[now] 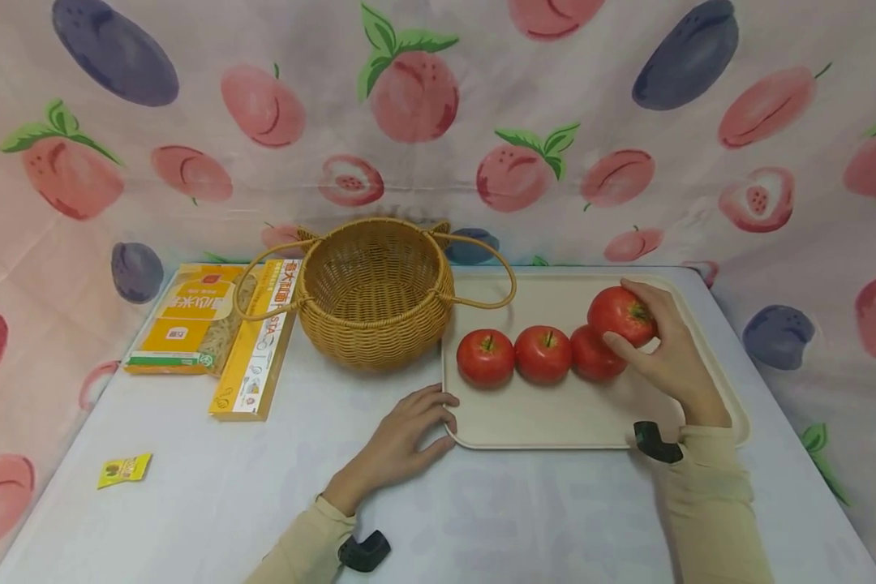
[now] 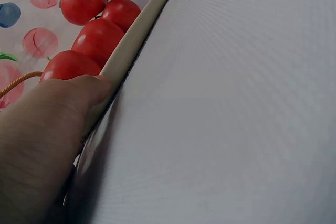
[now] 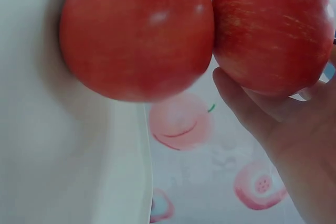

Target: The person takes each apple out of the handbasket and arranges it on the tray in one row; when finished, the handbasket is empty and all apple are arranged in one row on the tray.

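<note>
My right hand (image 1: 667, 349) grips a red apple (image 1: 620, 315) between thumb and fingers, over the right side of a cream tray (image 1: 540, 422). In the right wrist view this held apple (image 3: 273, 30) sits right against another apple (image 3: 136, 35) on the tray. That lower apple (image 1: 594, 357) is partly covered by the held one and my thumb in the head view. Left of it in a row stand a middle apple (image 1: 543, 354) and a left apple (image 1: 485, 358). My left hand (image 1: 409, 434) rests with relaxed fingers at the tray's left rim, thumb at its near corner.
A wicker basket (image 1: 375, 345) with two handles spread sideways stands left of the tray, its right handle reaching over the tray. Farther left lie a pasta bag (image 1: 182, 324) and a long yellow pasta box (image 1: 251, 357). A small yellow packet (image 1: 124, 470) lies at the near left.
</note>
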Tool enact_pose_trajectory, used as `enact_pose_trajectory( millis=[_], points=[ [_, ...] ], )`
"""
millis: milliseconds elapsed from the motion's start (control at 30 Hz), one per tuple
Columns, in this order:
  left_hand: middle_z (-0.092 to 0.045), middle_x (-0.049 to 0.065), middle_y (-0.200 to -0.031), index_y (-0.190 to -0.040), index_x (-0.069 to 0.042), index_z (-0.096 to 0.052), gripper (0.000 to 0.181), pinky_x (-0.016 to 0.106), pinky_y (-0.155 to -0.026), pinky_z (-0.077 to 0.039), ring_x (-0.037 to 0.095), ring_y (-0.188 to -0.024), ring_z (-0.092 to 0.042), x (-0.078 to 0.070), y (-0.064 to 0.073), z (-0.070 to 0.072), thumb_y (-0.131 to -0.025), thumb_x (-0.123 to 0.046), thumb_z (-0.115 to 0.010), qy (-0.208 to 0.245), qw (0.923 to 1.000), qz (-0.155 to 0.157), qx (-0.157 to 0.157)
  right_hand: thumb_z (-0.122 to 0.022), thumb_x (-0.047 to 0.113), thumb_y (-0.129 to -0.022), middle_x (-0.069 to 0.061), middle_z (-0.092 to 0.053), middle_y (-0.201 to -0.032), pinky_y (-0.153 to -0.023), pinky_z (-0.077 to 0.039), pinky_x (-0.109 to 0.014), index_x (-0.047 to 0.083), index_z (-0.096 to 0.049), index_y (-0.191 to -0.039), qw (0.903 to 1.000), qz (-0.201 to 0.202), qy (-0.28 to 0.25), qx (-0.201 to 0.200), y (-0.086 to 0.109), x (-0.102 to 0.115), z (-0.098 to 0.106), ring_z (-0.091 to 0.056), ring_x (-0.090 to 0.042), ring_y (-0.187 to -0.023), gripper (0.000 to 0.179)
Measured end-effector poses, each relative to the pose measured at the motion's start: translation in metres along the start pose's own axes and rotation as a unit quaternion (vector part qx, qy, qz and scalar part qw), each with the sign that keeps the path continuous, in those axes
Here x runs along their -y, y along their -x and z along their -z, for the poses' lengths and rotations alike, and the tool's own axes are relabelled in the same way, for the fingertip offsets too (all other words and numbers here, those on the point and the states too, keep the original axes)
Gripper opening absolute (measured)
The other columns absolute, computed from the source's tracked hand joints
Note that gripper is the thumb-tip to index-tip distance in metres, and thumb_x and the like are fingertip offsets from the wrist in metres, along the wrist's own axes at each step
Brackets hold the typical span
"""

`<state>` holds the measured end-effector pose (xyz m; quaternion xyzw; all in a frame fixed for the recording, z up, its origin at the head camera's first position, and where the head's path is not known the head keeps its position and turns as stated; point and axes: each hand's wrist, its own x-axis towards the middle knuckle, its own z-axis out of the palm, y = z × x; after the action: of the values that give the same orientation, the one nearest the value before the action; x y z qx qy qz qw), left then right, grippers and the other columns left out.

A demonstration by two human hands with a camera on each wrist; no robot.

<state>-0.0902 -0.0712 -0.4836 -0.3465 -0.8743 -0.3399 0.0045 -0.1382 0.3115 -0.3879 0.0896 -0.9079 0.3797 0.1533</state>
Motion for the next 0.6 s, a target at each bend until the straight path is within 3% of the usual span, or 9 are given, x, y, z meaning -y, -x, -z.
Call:
enact_pose_trajectory(
  millis=[267,433,600],
  points=[
    [-0.053,-0.009,-0.13,-0.096,-0.027,-0.058,0.009,0.043,-0.115,-0.03,0.017,-0.14,-0.033,-0.001,0.0,0.001,-0.09,-0.032,-0.063,0.006,1.0,0.0,0.002,-0.076,0.004,-0.074,-0.01,-0.041,-0.141,-0.089,-0.029,-0.001,0.021,-0.041,-0.141,1.0,-0.004,-0.004,-0.007,0.003,0.0,0.01,-0.034,0.006,-0.118,0.077],
    [-0.054,-0.009,-0.13,-0.096,-0.027,-0.058,0.009,0.044,-0.115,-0.031,0.018,-0.139,-0.034,-0.002,0.0,0.002,-0.09,-0.032,-0.063,0.001,1.0,-0.001,0.001,-0.076,0.01,-0.076,-0.004,-0.04,-0.143,-0.086,-0.029,-0.002,0.03,-0.039,-0.142,0.9996,-0.026,0.012,0.0,0.004,-0.006,0.017,-0.033,0.006,-0.118,0.078],
    [-0.054,-0.009,-0.13,-0.096,-0.027,-0.058,0.009,0.044,-0.114,-0.031,0.018,-0.139,-0.034,-0.002,0.0,0.002,-0.09,-0.031,-0.063,-0.002,1.0,-0.002,0.0,-0.075,0.019,-0.079,-0.001,-0.038,-0.143,-0.085,-0.03,-0.003,0.037,-0.035,-0.143,0.9987,-0.046,0.019,0.01,0.006,-0.013,0.022,-0.036,-0.004,-0.12,0.077]
  ],
)
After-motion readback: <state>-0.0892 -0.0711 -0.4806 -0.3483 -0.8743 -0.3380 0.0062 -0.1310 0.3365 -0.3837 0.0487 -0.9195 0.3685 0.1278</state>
